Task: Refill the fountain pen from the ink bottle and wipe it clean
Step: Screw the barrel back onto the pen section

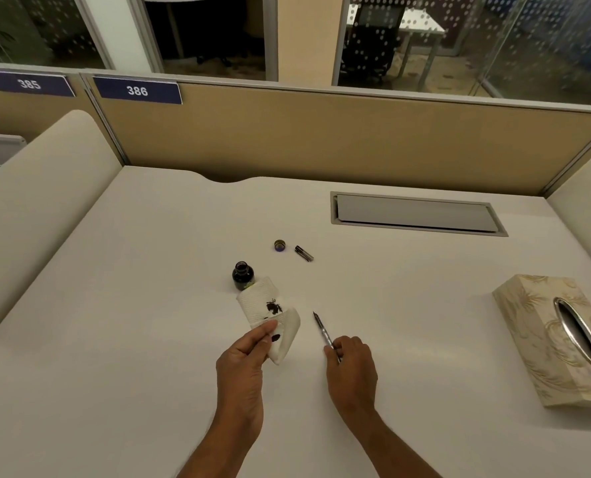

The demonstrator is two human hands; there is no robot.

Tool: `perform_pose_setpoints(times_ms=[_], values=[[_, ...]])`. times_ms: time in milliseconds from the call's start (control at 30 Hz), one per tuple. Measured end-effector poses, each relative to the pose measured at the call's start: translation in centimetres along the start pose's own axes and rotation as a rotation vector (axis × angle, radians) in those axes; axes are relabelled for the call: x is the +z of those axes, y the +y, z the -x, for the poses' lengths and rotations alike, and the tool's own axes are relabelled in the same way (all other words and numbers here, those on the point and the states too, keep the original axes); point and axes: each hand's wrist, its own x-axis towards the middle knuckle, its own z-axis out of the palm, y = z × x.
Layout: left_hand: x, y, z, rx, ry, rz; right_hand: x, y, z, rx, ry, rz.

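Fountain pen (322, 328), slim, light and likely slick, sits pinched at its rear in your right hand (351, 362), nib clear. Your left hand (244, 362) grips the soft, ink-blotted tissue (273, 317) beside the open ink bottle (243, 274); hold the barrel, not the delicate nib.

single view only: head-worn wide-angle camera, looking forward and steeply down over the plain white desk top (149, 339). both bare forearms enter from the bottom edge, so the lens sits just above and behind the hands, close to the near desk edge. optical axis points toward the tan fabric partition panel (321, 139) at the far side of the desk; glass-walled rooms show beyond it along the top of the frame. straight edges bow outward toward the corners, typical wide-angle distortion. no second view, so no shared area.
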Motion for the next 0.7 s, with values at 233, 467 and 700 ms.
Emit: perform_pose_setpoints(times_ms=[233,467,700], values=[[0.0,0.1,-0.3,-0.006,-0.030,0.013,0.1,-0.2,-0.2,0.002,0.010,0.005],[-0.3,0.3,-0.1,-0.013,-0.079,0.013,-0.4,0.0,0.1,0.014,0.034,-0.061],[-0.6,0.4,1.1,-0.029,-0.122,-0.009,-3.4,-2.8,2.3,0.168,0.054,-0.428]])
